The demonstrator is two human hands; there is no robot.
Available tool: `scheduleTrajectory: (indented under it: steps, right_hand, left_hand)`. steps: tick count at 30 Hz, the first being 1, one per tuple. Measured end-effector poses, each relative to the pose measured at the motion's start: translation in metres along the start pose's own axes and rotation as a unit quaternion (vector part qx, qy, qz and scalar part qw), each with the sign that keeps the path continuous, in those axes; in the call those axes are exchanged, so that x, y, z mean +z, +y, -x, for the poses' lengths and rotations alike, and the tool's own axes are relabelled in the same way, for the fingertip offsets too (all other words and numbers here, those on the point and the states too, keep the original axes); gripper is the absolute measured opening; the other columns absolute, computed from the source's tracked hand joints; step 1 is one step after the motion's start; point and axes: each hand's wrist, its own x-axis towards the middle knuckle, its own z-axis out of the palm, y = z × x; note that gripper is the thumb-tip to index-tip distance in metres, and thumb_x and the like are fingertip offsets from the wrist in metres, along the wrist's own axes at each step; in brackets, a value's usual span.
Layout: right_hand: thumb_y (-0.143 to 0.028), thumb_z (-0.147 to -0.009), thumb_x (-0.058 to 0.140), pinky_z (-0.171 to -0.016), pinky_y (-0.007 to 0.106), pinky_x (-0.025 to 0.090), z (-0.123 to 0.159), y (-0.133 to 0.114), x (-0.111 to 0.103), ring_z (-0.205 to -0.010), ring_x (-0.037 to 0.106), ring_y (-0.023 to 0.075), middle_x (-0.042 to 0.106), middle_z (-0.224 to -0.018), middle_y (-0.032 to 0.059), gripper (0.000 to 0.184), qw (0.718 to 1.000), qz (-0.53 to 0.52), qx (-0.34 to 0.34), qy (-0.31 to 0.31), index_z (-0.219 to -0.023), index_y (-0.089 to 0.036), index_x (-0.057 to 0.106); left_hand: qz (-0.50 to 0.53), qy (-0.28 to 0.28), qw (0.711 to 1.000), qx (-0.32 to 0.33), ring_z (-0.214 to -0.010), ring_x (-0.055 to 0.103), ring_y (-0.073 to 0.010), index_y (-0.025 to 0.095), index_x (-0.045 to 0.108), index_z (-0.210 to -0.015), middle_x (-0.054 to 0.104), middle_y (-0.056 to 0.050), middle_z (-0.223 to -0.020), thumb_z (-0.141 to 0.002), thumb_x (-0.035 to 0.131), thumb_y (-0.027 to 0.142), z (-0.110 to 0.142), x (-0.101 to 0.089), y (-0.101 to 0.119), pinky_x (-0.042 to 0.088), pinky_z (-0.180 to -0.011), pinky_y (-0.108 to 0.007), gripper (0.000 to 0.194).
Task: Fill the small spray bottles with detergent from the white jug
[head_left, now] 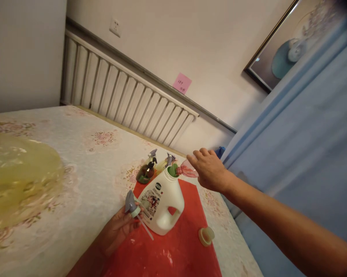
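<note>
Pink, clear bottle (188, 169) is gripped tilted by the right fingers (200, 153), its neck brought to the mouth of the white jug (170, 196), which is set between both hands' fingers. A grey spray head (130, 202) is held in the left fingers (123, 220).

There is one view, taken from the head of the person. It faces forward and down, across the worktop (89, 200) and up to the wall (150, 34), where the radiator (115, 92) is fixed. The camera is not level: the radiator runs aslant, lower toward the right side. The left hand (121, 227) and the right hand (209, 169) are seen from near, their forearms entering at the lower part of the frame, while the wall lies farther behind.
</note>
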Motion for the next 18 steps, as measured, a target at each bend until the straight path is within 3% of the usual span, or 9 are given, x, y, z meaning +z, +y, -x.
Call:
scheduleTrajectory:
  steps: [12, 18]
  right_hand:
    - [-0.015, -0.070, 0.061, -0.081, 0.044, 0.034, -0.001, -0.006, -0.004, -0.102, 0.045, 0.0339, 0.057, -0.118, 0.0174, 0.058, 1.000, 0.020, 0.001, -0.003, -0.127, -0.018, 0.053]
    - [-0.015, -0.070, 0.062, -0.081, 0.042, 0.037, 0.006, -0.005, 0.012, -0.105, 0.048, 0.0334, 0.059, -0.119, 0.0172, 0.064, 0.999, -0.049, 0.018, -0.004, -0.133, -0.017, 0.049]
  left_hand:
    - [-0.005, 0.008, 1.000, -0.007, -0.091, 0.070, -0.0172, 0.020, 0.067, -0.110, 0.074, -0.005, -0.107, -0.084, 0.070, 0.015, 0.002, 0.005, 0.003, 0.056, -0.079, -0.026, 0.026]
    - [-0.008, 0.031, 0.999, -0.008, -0.092, 0.071, -0.0176, 0.021, 0.066, -0.109, 0.074, -0.005, -0.108, -0.082, 0.073, 0.017, 0.011, 0.012, 0.002, 0.057, -0.079, -0.027, 0.029]
